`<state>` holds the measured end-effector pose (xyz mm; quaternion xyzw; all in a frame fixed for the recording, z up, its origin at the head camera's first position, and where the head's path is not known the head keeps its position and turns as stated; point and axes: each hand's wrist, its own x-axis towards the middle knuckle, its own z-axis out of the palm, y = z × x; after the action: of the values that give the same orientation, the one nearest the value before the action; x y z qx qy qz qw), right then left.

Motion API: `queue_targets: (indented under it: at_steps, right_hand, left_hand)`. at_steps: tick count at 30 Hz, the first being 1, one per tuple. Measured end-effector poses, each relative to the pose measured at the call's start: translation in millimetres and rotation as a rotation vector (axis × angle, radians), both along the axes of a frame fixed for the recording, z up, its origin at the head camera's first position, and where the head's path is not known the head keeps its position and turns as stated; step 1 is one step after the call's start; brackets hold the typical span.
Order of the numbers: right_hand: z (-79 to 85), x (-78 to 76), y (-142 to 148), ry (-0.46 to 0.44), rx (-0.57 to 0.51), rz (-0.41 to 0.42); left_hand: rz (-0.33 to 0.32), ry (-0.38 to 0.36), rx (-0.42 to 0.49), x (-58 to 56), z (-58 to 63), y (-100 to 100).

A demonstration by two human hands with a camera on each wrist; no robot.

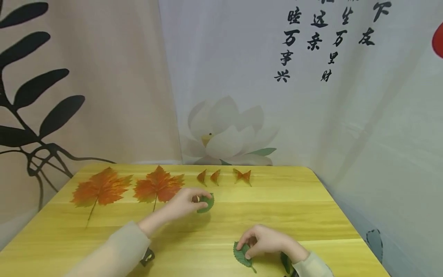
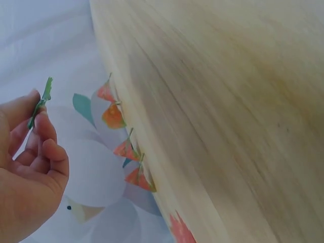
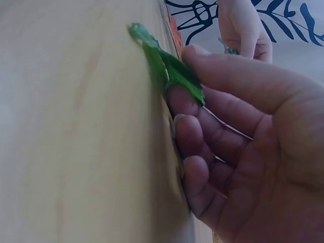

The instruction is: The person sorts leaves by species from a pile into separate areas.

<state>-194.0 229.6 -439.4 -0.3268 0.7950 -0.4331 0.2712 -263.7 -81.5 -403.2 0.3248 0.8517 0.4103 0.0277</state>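
My left hand [image 1: 189, 201] pinches a green leaf [image 1: 206, 203] between thumb and fingers, held above the table in front of the small orange leaf pieces. The left wrist view shows that leaf [image 2: 46, 93] edge-on at the fingertips. Nearer the front, my right hand [image 1: 266, 241] pinches a second green leaf [image 1: 243, 254] by its edge, low over the table, its short stem pointing toward me. In the right wrist view this leaf [image 3: 174, 73] looks curled, and the fingertips below it are at the tabletop.
Two orange maple leaves [image 1: 102, 187] [image 1: 159, 184] lie at the table's back left. To their right are small orange leaf pieces [image 1: 215, 177] and a bow-shaped pair [image 1: 243, 176]. Something dark green [image 1: 285, 262] shows beside the right wrist. A printed curtain [image 1: 228, 77] hangs behind the yellow wooden table [image 1: 294, 204].
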Motion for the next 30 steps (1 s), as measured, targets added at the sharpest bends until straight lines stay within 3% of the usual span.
queue_targets:
  at_steps: [8,16,25,30]
  right_hand:
    - [-0.9,1.1,0.2,0.007,-0.007,-0.004]
    - [1.5,2.3,-0.4,-0.001,-0.002,-0.006]
    - [2.1,2.8,-0.8,-0.004,-0.003,-0.011]
    - [2.1,3.1,-0.3,0.0,-0.002,-0.009]
  left_hand:
    - [0.056,-0.04,0.03,1.5,0.6,0.5]
    - [0.126,-0.029,0.022,1.0,-2.3,-2.6]
    - [0.205,-0.038,-0.038,-6.3,-8.5,-13.0]
    - [0.193,0.0,-0.116,-10.0,-13.8,-20.7]
